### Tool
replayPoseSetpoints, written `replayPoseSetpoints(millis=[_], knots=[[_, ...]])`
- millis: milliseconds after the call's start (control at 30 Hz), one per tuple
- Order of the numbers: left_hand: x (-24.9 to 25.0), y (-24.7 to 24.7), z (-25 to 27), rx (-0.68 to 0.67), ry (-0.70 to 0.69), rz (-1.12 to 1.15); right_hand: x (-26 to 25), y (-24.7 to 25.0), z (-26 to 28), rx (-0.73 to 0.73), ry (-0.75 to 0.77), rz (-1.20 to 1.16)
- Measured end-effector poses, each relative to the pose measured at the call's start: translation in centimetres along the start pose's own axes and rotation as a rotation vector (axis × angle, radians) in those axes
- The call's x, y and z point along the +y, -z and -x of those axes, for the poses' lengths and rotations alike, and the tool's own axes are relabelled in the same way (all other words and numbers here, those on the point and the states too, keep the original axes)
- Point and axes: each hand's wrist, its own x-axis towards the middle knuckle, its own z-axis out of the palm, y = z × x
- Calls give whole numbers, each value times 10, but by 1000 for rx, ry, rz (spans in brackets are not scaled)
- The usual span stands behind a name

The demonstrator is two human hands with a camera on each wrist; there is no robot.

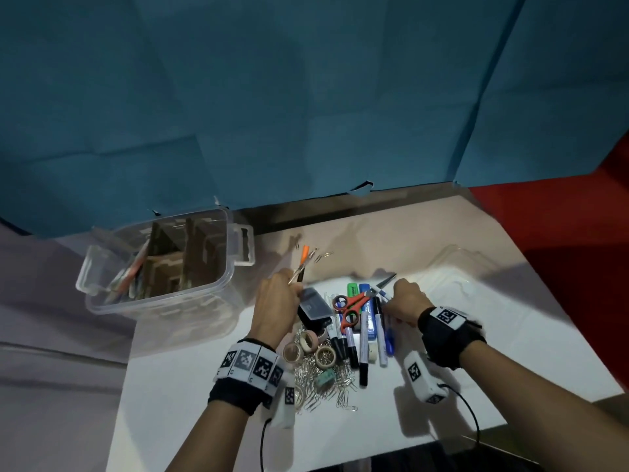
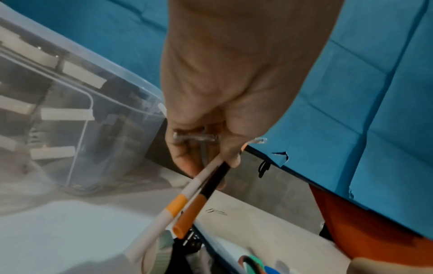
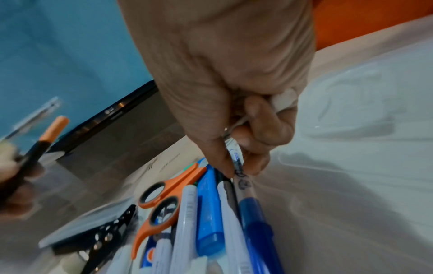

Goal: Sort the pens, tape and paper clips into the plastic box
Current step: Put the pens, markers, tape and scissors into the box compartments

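My left hand (image 1: pixel 277 301) (image 2: pixel 206 148) grips a bunch of pens (image 1: pixel 301 267) (image 2: pixel 187 200), one black with an orange cap, one white with an orange band, just right of the clear plastic box (image 1: pixel 160 264) (image 2: pixel 70 103). The box holds cardboard dividers and several pens in its left compartment. My right hand (image 1: pixel 405 301) (image 3: pixel 239 152) pinches a white pen with a blue cap (image 1: pixel 383 294) (image 3: pixel 243 185) at the right edge of the pile of pens and markers (image 1: pixel 354 332). Tape rolls (image 1: pixel 308 345) and a heap of paper clips (image 1: pixel 326 379) lie below the pile.
Orange-handled scissors (image 1: pixel 350 306) (image 3: pixel 161 205) lie on the pens. A black stapler-like case (image 1: pixel 313 310) sits beside my left hand. The clear box lid (image 1: pixel 459 277) (image 3: pixel 363 111) lies at right. A few clips (image 1: pixel 320 255) lie farther back. Blue cloth hangs behind.
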Motion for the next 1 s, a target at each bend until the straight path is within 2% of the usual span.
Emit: replayPoseSetpoints(millis=[67, 200, 267, 500, 633, 733, 867, 1000], knots=[[-1, 5, 2, -50, 42, 124, -2, -6, 8, 56, 3, 70], [-9, 18, 9, -144, 153, 512, -2, -19, 19, 158, 16, 135], [-13, 26, 13, -188, 176, 596, -2, -24, 24, 185, -2, 119], [-29, 44, 24, -304, 248, 756, -6, -32, 26, 210, -75, 54], [-39, 64, 29, -292, 235, 811, -1, -25, 23, 265, -85, 110], [-49, 76, 32, -289, 210, 790, 2, -28, 23, 282, -31, 68], [-63, 71, 38, -318, 222, 782, 3, -41, 27, 217, -12, 62], [-65, 53, 44, -388, 198, 749, -1, -53, 31, 234, -57, 114]])
